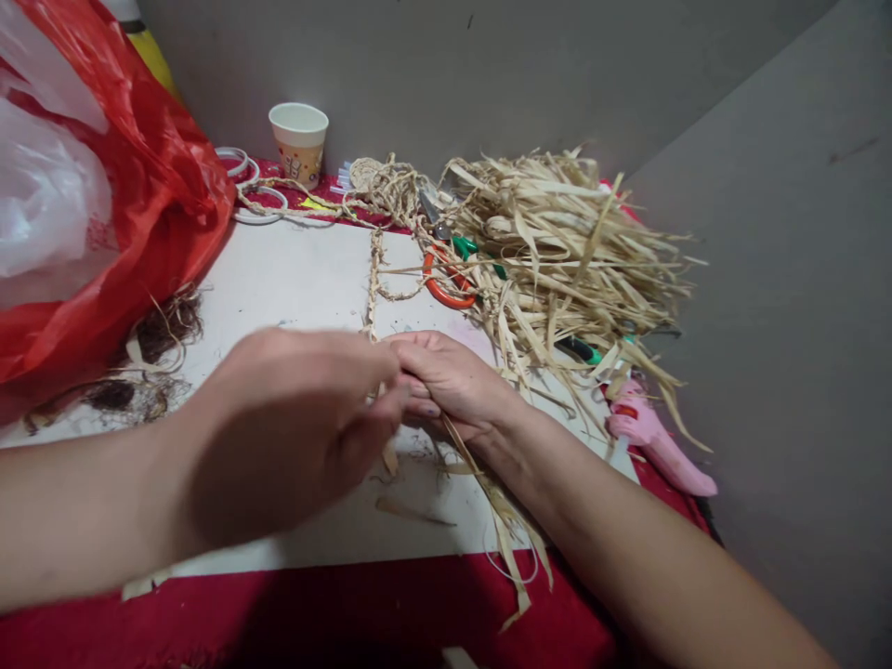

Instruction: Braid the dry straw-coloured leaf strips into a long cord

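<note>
1. My right hand pinched straw strands, fingers narrow, probably to stop slipping.
2. My left hand met it at the fingertips; too blurred, couldn't tell its grip.
3. Braid lay on the white board just beyond my fingers, likely straight to avoid tangles.
4. Straw pile sat beyond my right hand, presumably for easy reach.

I see the left hand (a little blurred) stretched in from frame left, right beside the curled right hand mid-frame, its forearm slanting lower right.
</note>
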Tool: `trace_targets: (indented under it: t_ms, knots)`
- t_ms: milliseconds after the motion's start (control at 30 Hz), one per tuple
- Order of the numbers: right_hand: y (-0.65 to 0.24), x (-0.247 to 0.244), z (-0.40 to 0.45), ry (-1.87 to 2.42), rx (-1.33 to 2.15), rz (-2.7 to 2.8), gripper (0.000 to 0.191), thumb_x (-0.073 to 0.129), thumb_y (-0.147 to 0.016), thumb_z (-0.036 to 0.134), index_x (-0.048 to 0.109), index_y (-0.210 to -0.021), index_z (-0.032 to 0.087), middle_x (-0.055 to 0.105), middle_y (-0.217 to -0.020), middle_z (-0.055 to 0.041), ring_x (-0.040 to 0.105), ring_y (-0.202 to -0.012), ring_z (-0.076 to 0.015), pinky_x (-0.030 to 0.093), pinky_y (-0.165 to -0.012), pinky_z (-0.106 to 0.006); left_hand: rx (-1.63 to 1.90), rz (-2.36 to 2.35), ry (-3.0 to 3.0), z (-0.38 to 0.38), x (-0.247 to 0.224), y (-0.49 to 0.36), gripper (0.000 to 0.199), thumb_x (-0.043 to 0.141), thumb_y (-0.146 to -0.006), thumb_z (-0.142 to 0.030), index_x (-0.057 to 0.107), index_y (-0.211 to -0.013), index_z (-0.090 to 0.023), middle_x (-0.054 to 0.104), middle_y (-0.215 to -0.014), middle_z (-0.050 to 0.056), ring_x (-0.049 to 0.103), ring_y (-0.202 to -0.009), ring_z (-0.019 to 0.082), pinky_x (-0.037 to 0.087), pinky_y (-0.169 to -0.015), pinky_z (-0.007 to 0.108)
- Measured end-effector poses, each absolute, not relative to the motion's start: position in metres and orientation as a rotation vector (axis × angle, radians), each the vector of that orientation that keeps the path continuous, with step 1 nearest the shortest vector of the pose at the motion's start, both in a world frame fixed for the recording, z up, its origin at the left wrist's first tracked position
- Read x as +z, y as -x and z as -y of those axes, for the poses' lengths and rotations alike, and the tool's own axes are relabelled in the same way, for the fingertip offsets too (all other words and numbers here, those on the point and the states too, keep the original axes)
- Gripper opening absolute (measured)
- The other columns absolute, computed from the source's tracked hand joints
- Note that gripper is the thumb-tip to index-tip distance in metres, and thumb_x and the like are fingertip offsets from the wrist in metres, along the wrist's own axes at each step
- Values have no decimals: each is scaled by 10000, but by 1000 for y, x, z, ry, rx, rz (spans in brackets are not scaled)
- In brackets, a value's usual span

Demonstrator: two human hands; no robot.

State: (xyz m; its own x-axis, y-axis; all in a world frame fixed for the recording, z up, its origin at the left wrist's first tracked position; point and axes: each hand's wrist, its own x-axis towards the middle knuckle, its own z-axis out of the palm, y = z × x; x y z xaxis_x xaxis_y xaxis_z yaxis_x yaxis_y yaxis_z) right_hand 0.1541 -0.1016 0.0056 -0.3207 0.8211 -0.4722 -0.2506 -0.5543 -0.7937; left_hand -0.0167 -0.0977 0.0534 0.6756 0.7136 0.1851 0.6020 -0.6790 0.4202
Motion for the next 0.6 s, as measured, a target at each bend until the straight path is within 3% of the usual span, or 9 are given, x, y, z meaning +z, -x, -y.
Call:
trace_targets:
  t_ms: [100,300,500,600]
  knots:
    - [-155,5,100,1153,1962,813,227,533,-764,181,439,-557,171,327,-357,101,225,-268,-24,167,-296,-147,469,-1105,-2286,75,49,13,149,528,-759,-294,610,-806,-179,624,-712,15,524,-609,129,357,-538,249]
    - [-158,3,97,1131,2005,826,303,531,-800,216,399,-531,171,324,-355,94,242,-260,-26,175,-300,-150,320,-1007,-1548,62,27,6,243,577,-735,-312,555,-916,-151,635,-751,17,548,-627,115,394,-558,237]
    - [-161,5,96,1125,2048,813,198,540,-821,245,555,-660,132,313,-349,108,211,-259,-18,187,-297,-126,345,-924,-1292,60,30,4,120,573,-721,-209,581,-820,-141,627,-725,14,562,-648,105,429,-609,233]
    - [-162,7,95,1119,2063,806,210,548,-814,255,547,-646,130,316,-350,105,209,-261,-17,184,-296,-124,275,-848,-1228,58,27,4,78,518,-756,-201,572,-740,-147,546,-576,-18,495,-516,84,392,-515,211]
